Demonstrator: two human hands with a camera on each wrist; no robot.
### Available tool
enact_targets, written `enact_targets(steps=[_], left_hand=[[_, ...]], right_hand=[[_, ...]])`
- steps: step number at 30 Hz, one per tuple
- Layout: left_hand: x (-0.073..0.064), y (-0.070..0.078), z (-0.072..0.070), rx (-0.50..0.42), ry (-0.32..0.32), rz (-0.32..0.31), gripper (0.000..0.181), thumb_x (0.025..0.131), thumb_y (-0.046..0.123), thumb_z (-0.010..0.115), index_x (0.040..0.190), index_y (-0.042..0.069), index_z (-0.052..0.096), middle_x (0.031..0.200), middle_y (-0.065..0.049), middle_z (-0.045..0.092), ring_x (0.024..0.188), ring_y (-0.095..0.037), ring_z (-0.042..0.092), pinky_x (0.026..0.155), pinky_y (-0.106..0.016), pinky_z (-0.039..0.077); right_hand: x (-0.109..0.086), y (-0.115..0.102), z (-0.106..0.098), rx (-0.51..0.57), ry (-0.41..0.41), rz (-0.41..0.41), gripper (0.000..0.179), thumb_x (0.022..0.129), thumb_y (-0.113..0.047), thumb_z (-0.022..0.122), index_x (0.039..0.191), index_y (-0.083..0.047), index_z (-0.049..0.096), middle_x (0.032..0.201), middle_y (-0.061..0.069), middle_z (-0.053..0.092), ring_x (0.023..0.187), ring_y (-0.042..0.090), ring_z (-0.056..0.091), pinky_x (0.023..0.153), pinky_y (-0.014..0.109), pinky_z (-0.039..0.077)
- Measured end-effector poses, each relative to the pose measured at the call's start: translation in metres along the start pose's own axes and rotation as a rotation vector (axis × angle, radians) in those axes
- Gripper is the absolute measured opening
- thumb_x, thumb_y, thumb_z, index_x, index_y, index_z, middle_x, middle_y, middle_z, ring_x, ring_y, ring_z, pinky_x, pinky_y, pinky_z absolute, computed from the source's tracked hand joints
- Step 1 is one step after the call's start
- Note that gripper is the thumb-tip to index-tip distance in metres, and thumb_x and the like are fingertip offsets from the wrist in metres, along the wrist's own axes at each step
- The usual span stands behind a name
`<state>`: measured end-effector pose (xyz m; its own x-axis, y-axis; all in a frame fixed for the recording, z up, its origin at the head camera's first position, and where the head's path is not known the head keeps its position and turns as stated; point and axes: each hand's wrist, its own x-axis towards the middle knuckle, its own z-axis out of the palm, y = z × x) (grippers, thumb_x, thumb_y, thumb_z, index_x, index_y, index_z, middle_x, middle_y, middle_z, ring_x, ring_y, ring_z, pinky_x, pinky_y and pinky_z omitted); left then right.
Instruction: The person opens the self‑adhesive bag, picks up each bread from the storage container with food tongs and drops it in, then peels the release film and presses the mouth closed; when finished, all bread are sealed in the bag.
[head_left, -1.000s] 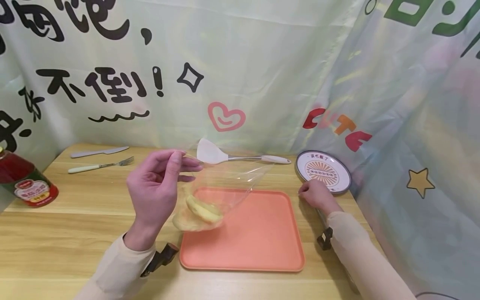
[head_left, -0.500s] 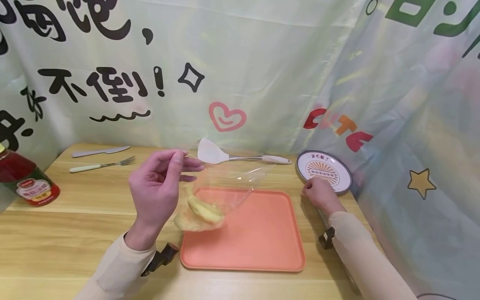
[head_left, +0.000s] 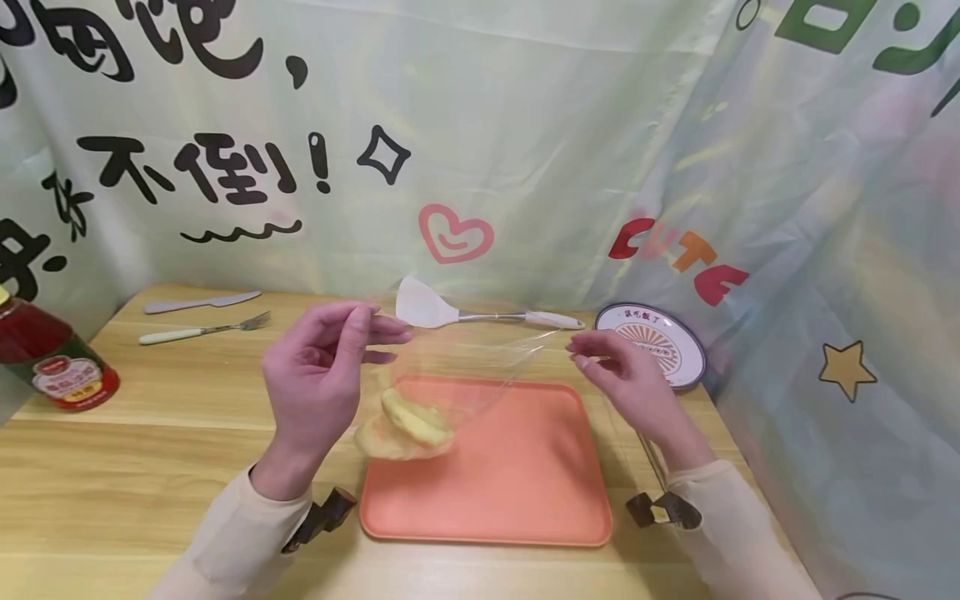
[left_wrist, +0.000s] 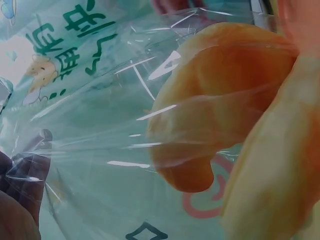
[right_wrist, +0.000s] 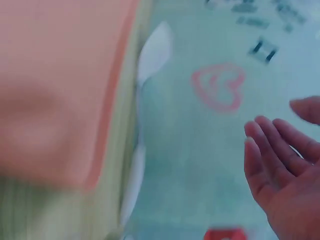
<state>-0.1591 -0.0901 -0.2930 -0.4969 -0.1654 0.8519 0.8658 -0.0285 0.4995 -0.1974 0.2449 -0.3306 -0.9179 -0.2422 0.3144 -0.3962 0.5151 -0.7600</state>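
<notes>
My left hand point(head_left: 318, 362) pinches the upper edge of a clear plastic bag point(head_left: 480, 358) between thumb and fingers. The bag hangs at a slant over the left part of a pink tray point(head_left: 525, 467). Pieces of bread point(head_left: 412, 421) lie in its lower end; the left wrist view shows a curved, browned piece of bread point(left_wrist: 220, 85) close up through the film. My right hand point(head_left: 637, 383) is raised beside the tray's far right corner, near the bag's right end. In the right wrist view that hand point(right_wrist: 290, 170) has its thumb apart from loosely bent fingers, with nothing visible between them.
A white spatula point(head_left: 427, 304) lies behind the tray. At the right, a patterned plate point(head_left: 686, 354) stands partly behind my right hand. A knife point(head_left: 202, 302), a fork point(head_left: 202, 330) and a red sauce bottle point(head_left: 67, 367) are on the left. A printed curtain point(head_left: 540, 167) closes off the back.
My right hand has risen from beside the plate and moved left toward the bag, its fingers now spread further from the thumb. The left hand with the bag has barely moved.
</notes>
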Motion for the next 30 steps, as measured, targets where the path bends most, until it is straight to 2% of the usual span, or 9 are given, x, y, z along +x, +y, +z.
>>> enact_targets(steps=[5,8,13,16,19,23,27,30], left_hand=[[-0.002,-0.001,0.000,-0.002,-0.006,0.004,0.010,0.095,-0.010,0.056,0.096,-0.018,0.061,0.081,-0.024,0.070,0.072,-0.024,0.073,0.055,-0.031,0.058],[-0.002,-0.002,0.001,-0.010,-0.014,0.007,0.010,0.094,-0.011,0.056,0.097,-0.019,0.061,0.082,-0.024,0.071,0.073,-0.024,0.073,0.055,-0.032,0.058],[-0.002,-0.003,-0.001,-0.017,-0.023,0.009,0.010,0.095,-0.011,0.055,0.097,-0.019,0.060,0.083,-0.024,0.071,0.073,-0.024,0.073,0.055,-0.032,0.058],[-0.002,-0.003,-0.001,-0.022,-0.019,0.009,0.009,0.095,-0.012,0.055,0.097,-0.019,0.060,0.083,-0.024,0.070,0.074,-0.024,0.073,0.055,-0.032,0.058],[-0.002,-0.003,-0.002,-0.031,-0.002,0.005,0.009,0.095,-0.013,0.054,0.098,-0.020,0.060,0.084,-0.026,0.070,0.074,-0.025,0.073,0.055,-0.033,0.058],[-0.003,-0.006,-0.002,-0.039,0.021,-0.006,0.011,0.095,-0.012,0.055,0.101,-0.020,0.059,0.085,-0.027,0.070,0.075,-0.027,0.073,0.056,-0.034,0.058],[-0.005,-0.011,-0.002,-0.060,0.033,-0.015,0.012,0.095,-0.012,0.054,0.103,-0.020,0.059,0.086,-0.029,0.069,0.077,-0.028,0.073,0.058,-0.035,0.058],[-0.005,-0.015,-0.002,-0.092,0.039,-0.035,0.010,0.095,-0.014,0.053,0.100,-0.020,0.059,0.087,-0.030,0.069,0.078,-0.030,0.073,0.058,-0.037,0.058]], right_hand=[[-0.004,-0.028,0.023,0.332,-0.129,-0.148,0.027,0.095,0.004,0.059,0.122,0.006,0.059,0.116,0.026,0.061,0.106,0.025,0.063,0.089,0.028,0.051],[-0.004,-0.036,0.036,0.438,-0.142,-0.176,0.020,0.096,0.006,0.057,0.116,0.009,0.060,0.114,0.026,0.063,0.105,0.027,0.063,0.089,0.035,0.053],[0.000,-0.046,0.045,0.447,-0.030,-0.115,0.012,0.097,0.000,0.058,0.105,0.008,0.064,0.098,0.015,0.068,0.093,0.023,0.065,0.080,0.034,0.056],[0.002,-0.048,0.045,0.448,0.037,-0.107,0.010,0.097,0.000,0.059,0.099,0.009,0.064,0.089,0.012,0.068,0.084,0.021,0.065,0.076,0.033,0.056],[0.003,-0.049,0.044,0.482,0.120,-0.157,0.008,0.096,0.004,0.058,0.094,0.012,0.061,0.085,0.012,0.067,0.079,0.021,0.064,0.074,0.032,0.056],[0.004,-0.053,0.040,0.492,0.222,-0.265,0.008,0.097,0.008,0.054,0.091,0.014,0.056,0.081,0.012,0.067,0.077,0.021,0.064,0.073,0.029,0.055],[0.005,-0.058,0.040,0.467,0.298,-0.357,0.011,0.098,0.007,0.054,0.090,0.015,0.054,0.078,0.009,0.066,0.074,0.017,0.065,0.071,0.026,0.054],[0.003,-0.062,0.040,0.402,0.375,-0.408,0.012,0.097,0.006,0.056,0.090,0.015,0.056,0.077,0.008,0.064,0.071,0.014,0.064,0.068,0.023,0.054]])
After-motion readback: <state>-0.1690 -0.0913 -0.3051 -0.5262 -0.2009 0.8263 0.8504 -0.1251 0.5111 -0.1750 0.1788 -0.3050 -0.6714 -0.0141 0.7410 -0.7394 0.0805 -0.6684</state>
